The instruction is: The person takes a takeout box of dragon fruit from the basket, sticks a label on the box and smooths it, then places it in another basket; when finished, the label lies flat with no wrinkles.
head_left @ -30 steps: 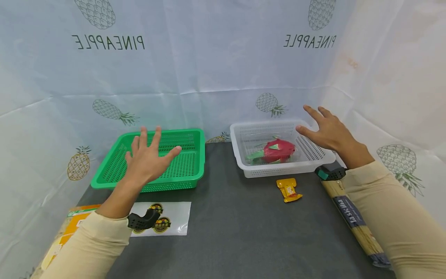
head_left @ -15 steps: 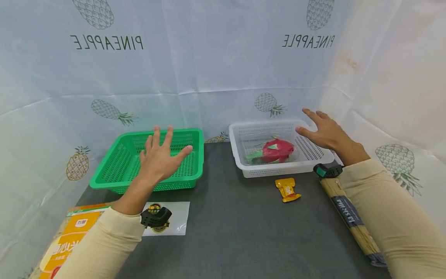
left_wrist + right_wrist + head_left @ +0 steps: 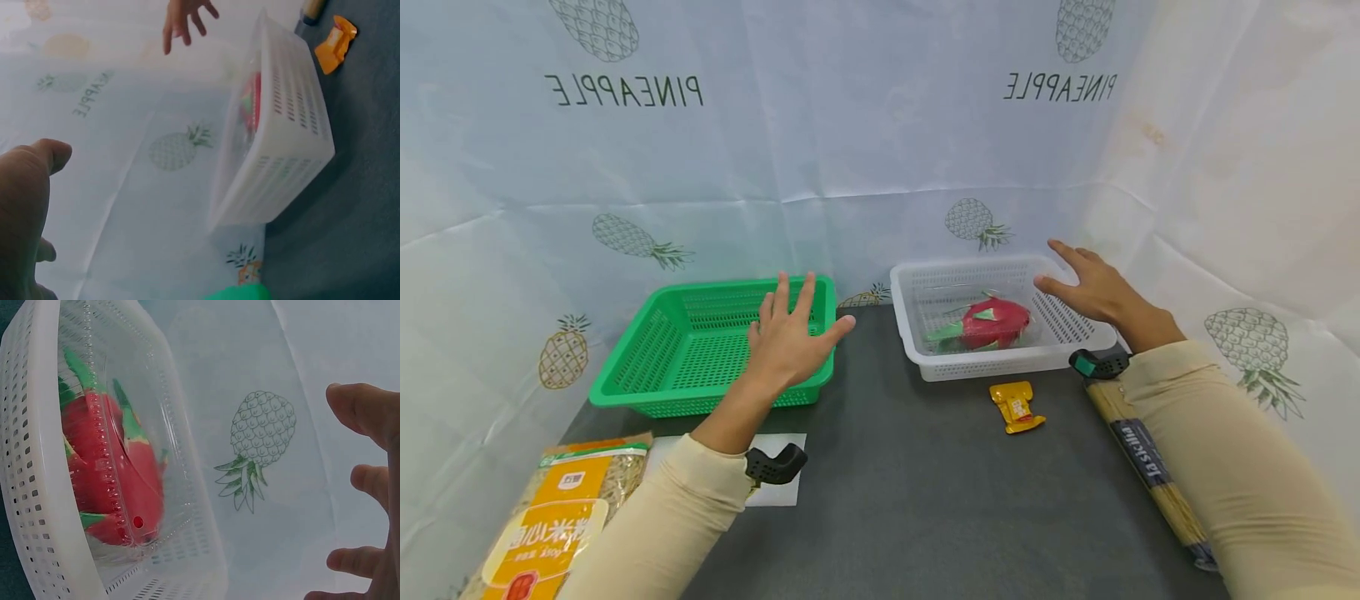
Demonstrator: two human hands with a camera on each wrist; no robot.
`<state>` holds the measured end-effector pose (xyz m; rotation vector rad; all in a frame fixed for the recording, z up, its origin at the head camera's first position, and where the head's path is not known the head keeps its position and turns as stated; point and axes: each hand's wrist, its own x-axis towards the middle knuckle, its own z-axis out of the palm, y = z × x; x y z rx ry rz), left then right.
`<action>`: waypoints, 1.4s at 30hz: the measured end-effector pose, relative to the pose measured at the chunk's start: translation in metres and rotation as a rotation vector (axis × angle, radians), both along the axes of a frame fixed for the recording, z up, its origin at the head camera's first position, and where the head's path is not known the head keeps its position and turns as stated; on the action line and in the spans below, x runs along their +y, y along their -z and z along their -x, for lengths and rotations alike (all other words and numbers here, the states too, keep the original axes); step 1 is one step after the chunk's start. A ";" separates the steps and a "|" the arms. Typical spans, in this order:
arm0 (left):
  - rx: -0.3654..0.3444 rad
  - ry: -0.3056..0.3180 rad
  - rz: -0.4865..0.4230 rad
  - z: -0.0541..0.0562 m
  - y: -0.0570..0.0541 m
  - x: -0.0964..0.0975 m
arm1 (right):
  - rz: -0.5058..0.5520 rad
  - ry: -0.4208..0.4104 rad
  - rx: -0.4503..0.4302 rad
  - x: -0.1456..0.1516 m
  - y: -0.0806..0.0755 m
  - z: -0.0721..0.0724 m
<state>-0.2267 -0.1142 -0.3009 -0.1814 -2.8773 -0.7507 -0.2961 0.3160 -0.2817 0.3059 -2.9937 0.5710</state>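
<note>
My left hand [image 3: 790,346], fingers spread and holding nothing, is over the right part of the green basket [image 3: 647,400] in the head view. Above the right side of the white basket [image 3: 955,367] hovers my right hand [image 3: 1093,287], its fingers apart and also holding nothing. Inside that white basket lies a red dragon fruit [image 3: 125,469] with green tips, under a clear plastic cover. In the left wrist view the white basket [image 3: 281,125] shows from its side, well apart from my left thumb [image 3: 53,153].
A small orange packet [image 3: 1017,407] lies before the white basket. A pack of dry noodles [image 3: 1150,467] is partly under my right forearm. At the left are a yellow-orange bag [image 3: 550,525] and a white sheet [image 3: 778,492]. Pineapple-print cloth [image 3: 850,125] walls the dark table [image 3: 925,500].
My left hand has moved right across the green basket, uncovering more of the yellow-orange bag and covering more of the white sheet. My right hand has sunk slightly. The baskets have stayed put.
</note>
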 end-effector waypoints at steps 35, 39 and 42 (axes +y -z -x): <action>-0.057 0.085 -0.094 0.013 0.051 0.086 | 0.107 0.019 -0.075 0.004 0.024 0.021; -0.069 0.085 -0.108 0.016 0.057 0.093 | 0.117 0.009 -0.084 0.006 0.027 0.023; -0.084 0.090 -0.123 0.018 0.061 0.096 | 0.121 0.002 -0.096 0.007 0.029 0.026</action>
